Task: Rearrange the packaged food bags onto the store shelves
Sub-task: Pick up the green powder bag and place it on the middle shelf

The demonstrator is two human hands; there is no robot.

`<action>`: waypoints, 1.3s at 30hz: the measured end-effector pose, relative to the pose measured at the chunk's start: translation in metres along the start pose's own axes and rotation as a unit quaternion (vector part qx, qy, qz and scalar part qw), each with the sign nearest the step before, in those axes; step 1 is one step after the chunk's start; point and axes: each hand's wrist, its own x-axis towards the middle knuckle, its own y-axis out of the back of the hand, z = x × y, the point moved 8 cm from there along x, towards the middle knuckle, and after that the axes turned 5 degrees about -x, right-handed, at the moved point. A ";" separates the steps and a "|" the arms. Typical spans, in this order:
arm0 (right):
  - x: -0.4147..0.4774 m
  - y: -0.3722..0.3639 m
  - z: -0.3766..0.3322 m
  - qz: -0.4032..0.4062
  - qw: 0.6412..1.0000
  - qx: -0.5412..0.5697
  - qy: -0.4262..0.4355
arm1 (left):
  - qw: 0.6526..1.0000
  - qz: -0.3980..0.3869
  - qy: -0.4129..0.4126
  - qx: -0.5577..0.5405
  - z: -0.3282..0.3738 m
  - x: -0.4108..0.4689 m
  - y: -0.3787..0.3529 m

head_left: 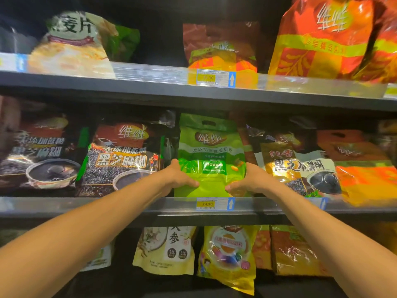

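A green soybean powder bag (pixel 211 147) stands upright on the middle shelf (pixel 129 206), just behind the yellow price tag (pixel 207 204). My left hand (pixel 179 176) grips its lower left side, thumb across the front. My right hand (pixel 249 179) grips the lower right side the same way. Black sesame paste bags (pixel 122 155) stand to its left. Another sesame bag (pixel 298 164) leans to its right.
The upper shelf (pixel 150 87) carries an oat bag (pixel 73 44), a brown and orange bag (pixel 221 46) and a large orange bag (pixel 322 37). Below, yellow bags (pixel 227 257) and a cream bag (pixel 167 250) stand. An orange bag (pixel 363 168) fills the middle shelf's right end.
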 end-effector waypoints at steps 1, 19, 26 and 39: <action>0.006 -0.002 0.003 0.009 1.000 -0.008 -0.006 | 1.000 0.010 -0.005 -0.004 0.001 0.002 0.000; 0.001 0.001 -0.014 0.068 0.991 -0.097 -0.055 | 0.997 0.050 -0.030 0.047 0.018 0.001 -0.002; -0.015 0.009 -0.018 0.121 0.987 -0.103 -0.029 | 0.995 0.067 -0.068 0.039 0.033 -0.022 0.002; -0.096 0.017 -0.040 0.203 0.964 -0.148 0.084 | 0.899 0.197 -0.323 0.222 0.028 -0.125 0.014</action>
